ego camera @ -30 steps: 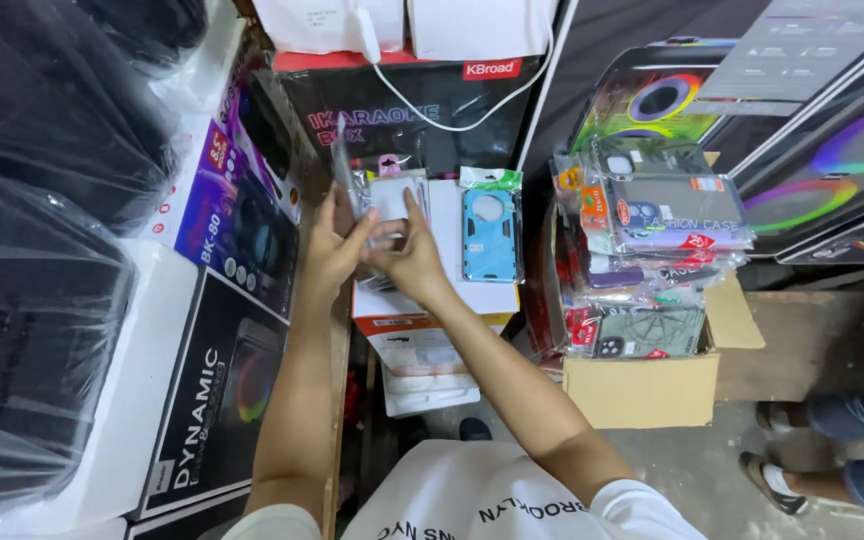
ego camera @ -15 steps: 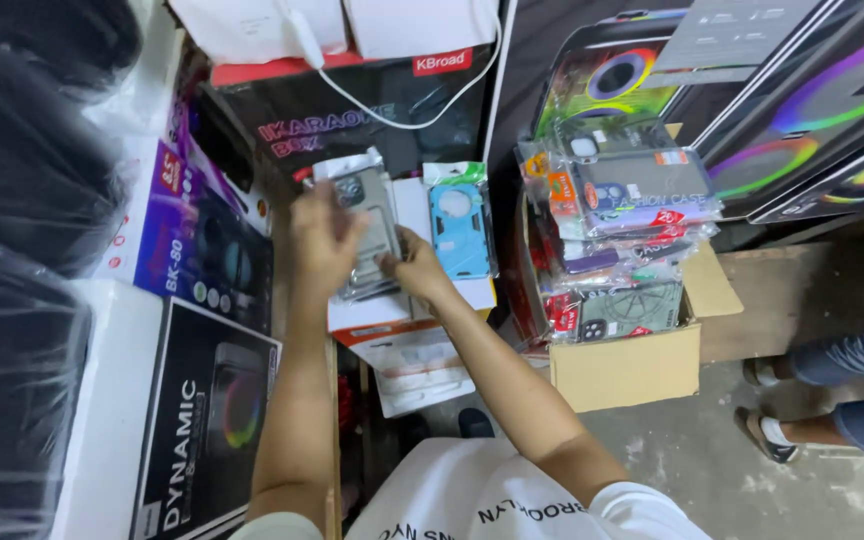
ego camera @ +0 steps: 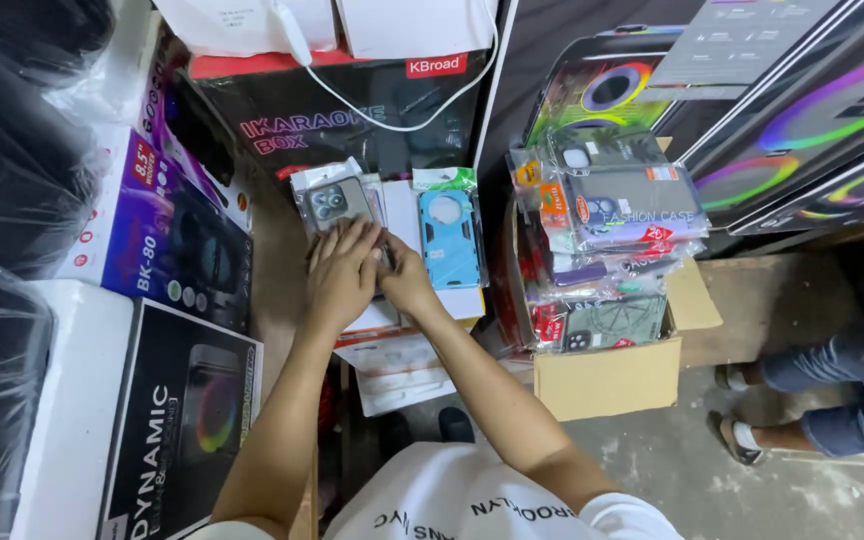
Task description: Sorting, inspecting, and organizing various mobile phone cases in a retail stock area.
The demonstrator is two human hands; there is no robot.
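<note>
The grey case in its clear bag lies flat on the white box, at the middle of the view, a little toward 11 o'clock. Only its top part with the camera rings shows; the rest is under the hands.

The left hand lies palm down on the lower part of the grey case, fingers stretched toward 12 o'clock and close together, pressing on it and not closed around it. The right hand is just beside it at 3 o'clock, touching it, with the fingers tucked under the left hand at the edge of the case. I cannot tell if this grip is clamped on the case or only rests there.

Just at 3 o'clock from the grey case, a blue case with a green header lies on the same white box, apart from the hands.

Further at 3 o'clock, a cardboard box holds a pile of packed cases. At 12 o'clock stands a black box with a white cable over it. At 9 o'clock lie a purple box and a black-and-white box. At 4 o'clock, feet in sandals of another person stand on the floor.
</note>
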